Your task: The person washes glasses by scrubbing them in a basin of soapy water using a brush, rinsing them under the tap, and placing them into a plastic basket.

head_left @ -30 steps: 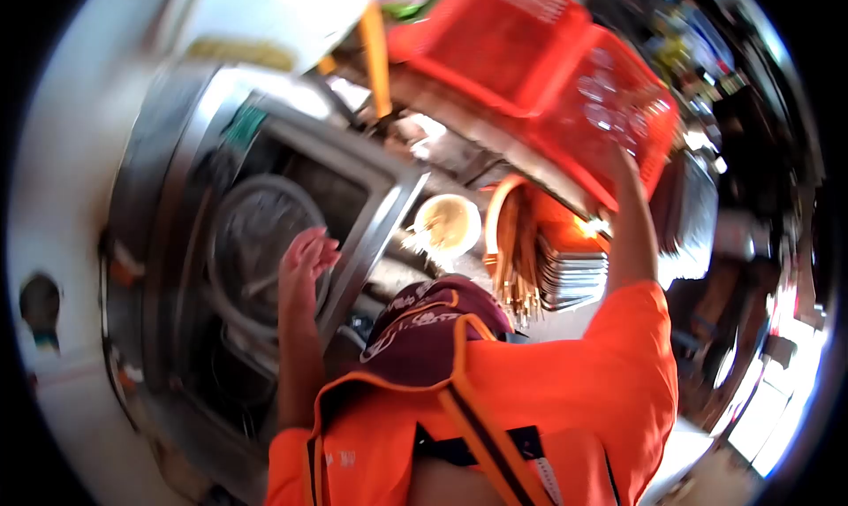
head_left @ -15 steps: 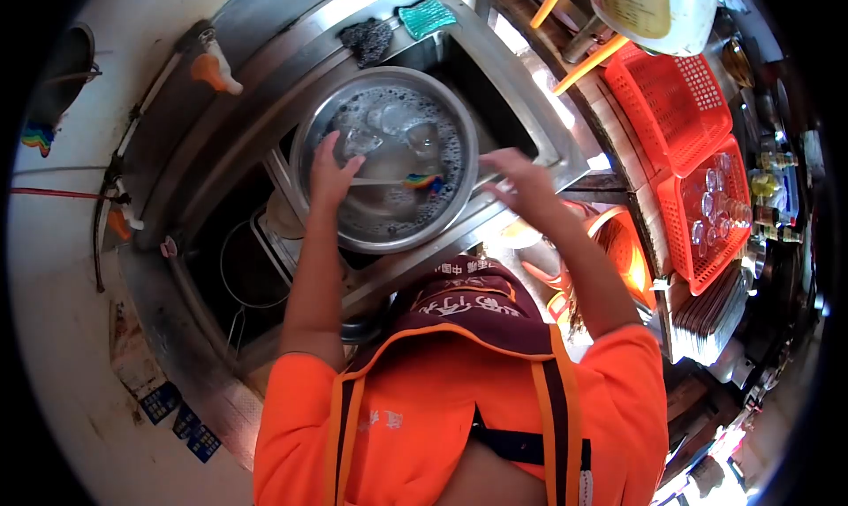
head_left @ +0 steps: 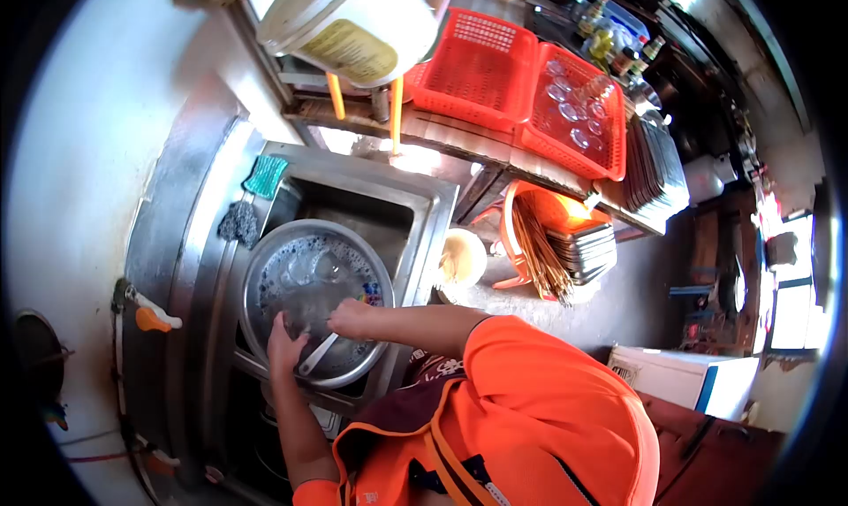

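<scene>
Brought in from beside the rim of the basin [head_left: 248, 304] since the earlier frame, the right hand [head_left: 352, 319] is now placed over the water, its fingers curled tightly round the white-handled brush [head_left: 318, 354]; the view has also been swung, so that more of the counter [head_left: 455, 133] is shown. One brush is counted, gripped partway along, presumably so that its rainbow bristles can be steered, with the handle's end left jutting toward the left hand [head_left: 284, 342]. That hand is held just beside the right, thumb and fingers spread at the water; whether anything is pinched there cannot be told. One metal basin is set across the sink [head_left: 371, 172], probably so that spills are caught, and at least two glasses [head_left: 302, 266] seem to be sunk among its suds. One green scouring pad [head_left: 265, 177] and one dark scourer [head_left: 238, 223] are kept on the ledge, likely for easy reach. Two red baskets [head_left: 473, 106] are stood side by side on the counter; at least five clear glasses [head_left: 570, 112] are gathered in one, its perforated walls probably suited to draining.
</scene>
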{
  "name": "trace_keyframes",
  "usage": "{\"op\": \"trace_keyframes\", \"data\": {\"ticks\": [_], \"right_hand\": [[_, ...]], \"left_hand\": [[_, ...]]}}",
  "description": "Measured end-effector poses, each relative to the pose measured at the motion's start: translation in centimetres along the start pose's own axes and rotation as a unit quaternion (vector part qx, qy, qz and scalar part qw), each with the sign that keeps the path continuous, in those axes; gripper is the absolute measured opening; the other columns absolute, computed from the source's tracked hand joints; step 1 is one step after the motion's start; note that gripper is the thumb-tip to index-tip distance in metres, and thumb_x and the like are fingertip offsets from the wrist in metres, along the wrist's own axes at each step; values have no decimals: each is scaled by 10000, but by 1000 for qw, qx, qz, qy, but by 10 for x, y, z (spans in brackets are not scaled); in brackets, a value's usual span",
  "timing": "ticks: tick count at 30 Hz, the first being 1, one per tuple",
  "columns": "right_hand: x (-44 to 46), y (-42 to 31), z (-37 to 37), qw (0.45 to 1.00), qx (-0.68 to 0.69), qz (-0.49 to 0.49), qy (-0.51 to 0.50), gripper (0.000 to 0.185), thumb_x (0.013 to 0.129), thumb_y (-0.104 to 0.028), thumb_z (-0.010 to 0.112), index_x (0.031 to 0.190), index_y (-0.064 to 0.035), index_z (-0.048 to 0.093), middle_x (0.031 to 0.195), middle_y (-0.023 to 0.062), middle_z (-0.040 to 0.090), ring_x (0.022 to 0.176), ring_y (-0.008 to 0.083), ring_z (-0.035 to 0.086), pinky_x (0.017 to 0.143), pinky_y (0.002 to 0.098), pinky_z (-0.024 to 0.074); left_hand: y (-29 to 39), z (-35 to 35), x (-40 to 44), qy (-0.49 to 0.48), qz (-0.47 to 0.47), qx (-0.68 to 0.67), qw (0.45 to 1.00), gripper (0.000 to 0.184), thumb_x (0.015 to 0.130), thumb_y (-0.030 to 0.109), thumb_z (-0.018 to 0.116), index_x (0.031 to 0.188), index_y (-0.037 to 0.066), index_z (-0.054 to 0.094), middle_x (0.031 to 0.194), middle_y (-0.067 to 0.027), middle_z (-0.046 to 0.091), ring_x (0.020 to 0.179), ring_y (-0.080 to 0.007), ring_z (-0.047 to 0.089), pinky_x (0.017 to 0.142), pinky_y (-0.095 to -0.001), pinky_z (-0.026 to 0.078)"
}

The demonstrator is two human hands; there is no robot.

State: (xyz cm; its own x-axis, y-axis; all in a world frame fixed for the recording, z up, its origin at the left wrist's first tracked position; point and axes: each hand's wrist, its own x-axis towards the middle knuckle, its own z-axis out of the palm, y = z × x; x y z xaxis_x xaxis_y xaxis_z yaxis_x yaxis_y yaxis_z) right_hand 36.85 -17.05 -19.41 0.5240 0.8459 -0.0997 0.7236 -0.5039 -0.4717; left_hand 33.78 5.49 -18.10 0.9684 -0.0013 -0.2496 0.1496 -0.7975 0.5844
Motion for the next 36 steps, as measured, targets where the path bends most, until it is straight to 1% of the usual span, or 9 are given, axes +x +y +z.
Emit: {"op": "trace_keyframes", "data": {"ticks": [3,11,14,18,21,22,26,31,36], "right_hand": [[-12,3,-17,999,12,26,40,126,741,-136,545,760,-69,649,736,118,650,698,304,652,590,422,511],[-58,22,-93,971,61,125,195,290,799,-368,575,771,-95,669,707,151,614,693,346,618,675,443,494],[-68,24,-130,913,202,287,209,397,849,-435,534,772,-67,659,735,155,637,723,346,611,678,447,483],[-73,34,-148,827,449,189,282,340,890,-337,583,764,-26,633,627,75,631,516,125,625,522,262,508],[-69,33,-147,772,550,151,281,282,870,-308,625,859,-31,674,715,42,668,599,105,645,541,240,520],[-73,23,-158,777,559,187,221,278,864,-313,633,898,-42,681,757,49,679,646,106,656,572,238,530],[-61,23,-133,780,601,154,84,254,864,-285,639,924,-39,662,789,57,681,681,118,663,576,203,510],[-56,15,-168,874,474,108,-31,211,899,-197,576,918,-2,654,786,60,669,677,111,644,589,211,500],[-20,-13,-185,937,335,-55,83,267,895,-214,590,869,45,645,743,85,666,666,114,641,596,225,502]], "left_hand": [[17,-10,5,-72,4,43,996,768,597,188,779,1255,14,424,1163,-209,550,1098,-361,519,929,-399,414],[56,44,6,80,-44,147,985,837,538,244,791,1243,13,405,1149,-186,529,1104,-363,492,917,-432,418],[60,55,7,107,4,-24,994,827,557,259,801,1242,9,410,1157,-199,511,1097,-353,497,933,-415,403],[85,58,0,140,-19,-96,985,824,617,210,795,1293,7,369,1180,-194,499,1071,-328,519,917,-409,422],[111,67,-6,138,25,-428,893,794,639,165,794,1290,-2,372,1177,-169,492,1008,-244,538,850,-367,468],[79,86,9,197,176,-156,952,808,651,174,797,1292,-16,344,1190,-153,480,1006,-241,538,866,-360,459],[133,65,-24,154,86,-538,824,901,646,204,819,1348,57,273,1168,-102,479,1036,-197,522,893,-316,448],[139,49,-44,249,51,-395,883,796,587,69,784,1276,41,388,1164,-117,522,1057,-203,529,916,-318,431],[142,41,-52,290,65,-379,876,778,600,87,788,1267,44,389,1140,-111,528,1042,-196,535,908,-318,435]]}}
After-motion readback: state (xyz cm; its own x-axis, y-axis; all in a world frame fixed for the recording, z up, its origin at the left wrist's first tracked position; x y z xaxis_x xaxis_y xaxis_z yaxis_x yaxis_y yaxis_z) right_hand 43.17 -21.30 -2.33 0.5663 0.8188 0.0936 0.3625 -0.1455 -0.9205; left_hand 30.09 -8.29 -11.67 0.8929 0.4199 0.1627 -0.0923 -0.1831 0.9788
